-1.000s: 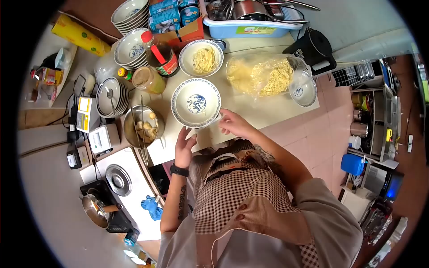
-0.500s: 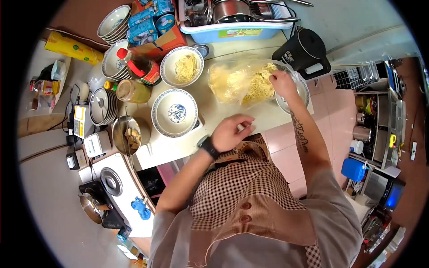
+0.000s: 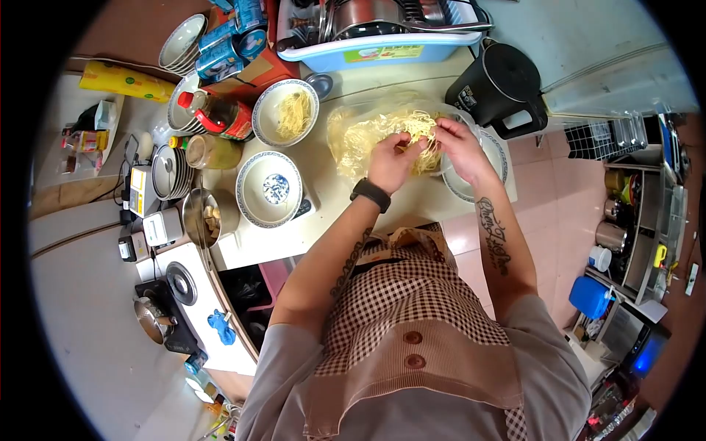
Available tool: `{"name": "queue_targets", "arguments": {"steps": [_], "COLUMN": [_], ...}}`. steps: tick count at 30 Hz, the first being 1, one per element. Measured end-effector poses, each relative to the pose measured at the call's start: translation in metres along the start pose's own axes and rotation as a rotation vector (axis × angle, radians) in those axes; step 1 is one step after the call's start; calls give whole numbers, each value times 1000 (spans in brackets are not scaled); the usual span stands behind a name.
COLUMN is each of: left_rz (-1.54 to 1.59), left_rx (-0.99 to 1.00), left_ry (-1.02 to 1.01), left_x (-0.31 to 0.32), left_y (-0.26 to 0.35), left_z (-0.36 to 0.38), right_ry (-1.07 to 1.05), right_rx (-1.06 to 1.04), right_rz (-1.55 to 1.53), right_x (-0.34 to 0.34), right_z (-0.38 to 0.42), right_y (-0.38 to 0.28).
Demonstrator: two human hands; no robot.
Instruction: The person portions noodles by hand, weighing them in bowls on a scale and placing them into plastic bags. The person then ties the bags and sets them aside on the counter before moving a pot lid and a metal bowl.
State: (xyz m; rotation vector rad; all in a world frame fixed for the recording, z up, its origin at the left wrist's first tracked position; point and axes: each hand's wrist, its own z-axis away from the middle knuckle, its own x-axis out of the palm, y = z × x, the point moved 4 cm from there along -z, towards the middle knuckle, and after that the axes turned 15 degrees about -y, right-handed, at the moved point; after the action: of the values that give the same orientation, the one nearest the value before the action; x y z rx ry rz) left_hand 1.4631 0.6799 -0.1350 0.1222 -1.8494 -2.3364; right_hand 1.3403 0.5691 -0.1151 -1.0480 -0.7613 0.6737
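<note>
Over a clear plastic bag [image 3: 349, 143] of thin yellow noodles, both my hands work close together. My right hand [image 3: 462, 147] pinches a loose clump of noodles [image 3: 416, 123] lifted at the bag's mouth. From the other side my left hand [image 3: 392, 163], with a dark watch on its wrist, has thumb and fingers closed on the same clump. A patterned bowl [image 3: 294, 112] to the left holds a portion of noodles. Nearer to me, another bowl [image 3: 269, 189] shows its blue floral centre. A third bowl [image 3: 496, 151] stands partly hidden behind my right hand and the bag.
A black kettle [image 3: 500, 84] stands at the back right. Behind the bowls is a blue basin [image 3: 382, 53] of pots and utensils. A red-capped bottle [image 3: 220, 115], a jar [image 3: 212, 152], stacked plates [image 3: 168, 173] and a metal pot [image 3: 204, 218] line the left side.
My left hand has moved up and right from the table's front to the noodles. My right hand has raised a clump from the bag. The view has shifted slightly.
</note>
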Motion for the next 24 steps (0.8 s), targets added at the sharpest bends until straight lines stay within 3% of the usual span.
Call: {"name": "queue_targets", "arguments": {"steps": [4,7,14,15,16,20,23,24], "left_rz": [131,349,303,290,174,170,59,35], "left_rx": [26,49,-76,-78,71,118,103,119], "left_ry": [41,53,-20,-41,-79,-197,-234,-251], "left_x": [-13,-23,-41,-41,-39,-35,-39,-38], "left_y": [-11,-14,5,9,20,48,67,77], "left_z": [9,20,35,36,35,36,29,27], "right_ry": [67,83,300,300,299,279,-92,-79], "right_rx": [35,16,39,7,-24,-141,-201,-336], "right_rz": [-123,-10,97,38,-20,-420,9,366], "right_x": [10,4,-8,-10,-10,0,31,33], "right_z": [4,-2,1,-1,-2,3,17,14], "right_y": [-2,6,12,16,18,22,0,3]}}
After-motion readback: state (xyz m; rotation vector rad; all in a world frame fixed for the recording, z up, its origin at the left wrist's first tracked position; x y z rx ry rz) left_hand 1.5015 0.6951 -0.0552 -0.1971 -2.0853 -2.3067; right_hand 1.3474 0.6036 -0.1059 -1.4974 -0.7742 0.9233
